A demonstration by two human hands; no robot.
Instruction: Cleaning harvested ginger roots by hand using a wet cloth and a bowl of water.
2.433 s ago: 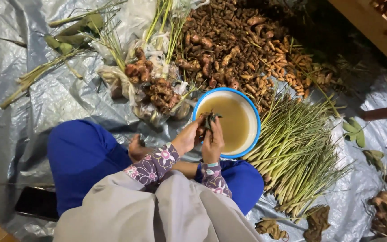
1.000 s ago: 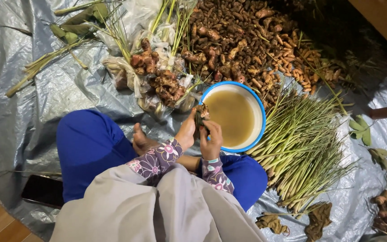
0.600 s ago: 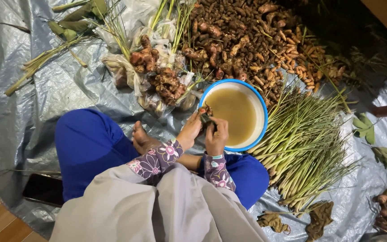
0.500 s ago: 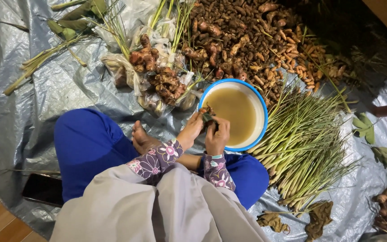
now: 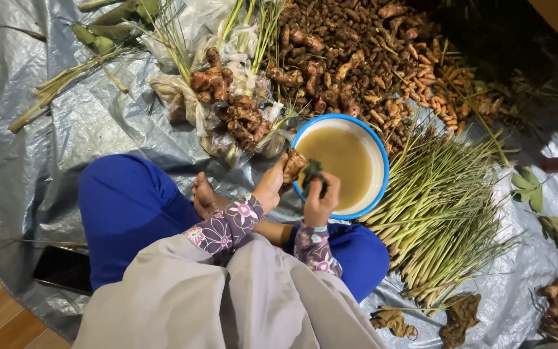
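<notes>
Left hand (image 5: 271,186) grips a root (image 5: 294,165), right hand (image 5: 321,200) clamps a green scrubber (image 5: 311,174) on it over the basin (image 5: 379,161).

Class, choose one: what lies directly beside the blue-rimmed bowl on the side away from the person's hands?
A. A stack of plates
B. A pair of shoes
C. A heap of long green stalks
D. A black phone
C: the heap of green stalks lies against the bowl of murky water.

Both hands raised close together; left hand (image 5: 271,185) fingers curled, right hand (image 5: 321,199) fingers pinched shut.
</notes>
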